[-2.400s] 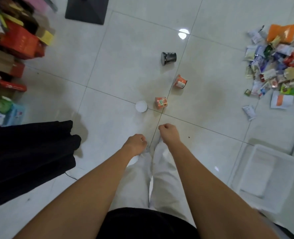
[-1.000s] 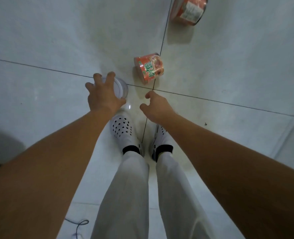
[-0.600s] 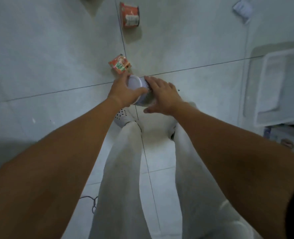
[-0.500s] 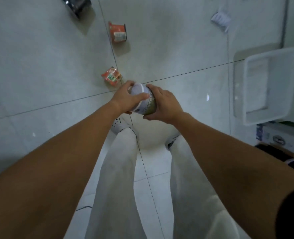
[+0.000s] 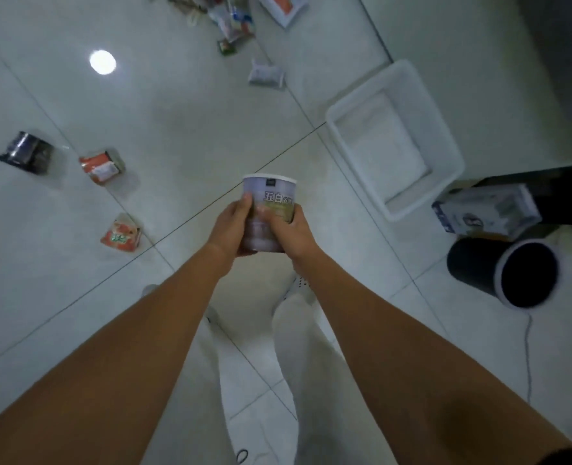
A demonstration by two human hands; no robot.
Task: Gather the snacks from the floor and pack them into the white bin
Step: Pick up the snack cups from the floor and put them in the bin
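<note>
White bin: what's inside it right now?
No snacks show inside the white bin, only its pale bottom. Nothing covers the inside. The can is outside it, gripped by the left hand and right hand.

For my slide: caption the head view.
Left hand and right hand grip a lidded can, the white bin nearby.

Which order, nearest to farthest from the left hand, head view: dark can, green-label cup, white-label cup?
1. Green-label cup, on the floor just left of the left hand, which grips the pale tub.
2. White-label cup, farther left and ahead.
3. Dark can, far left.
</note>
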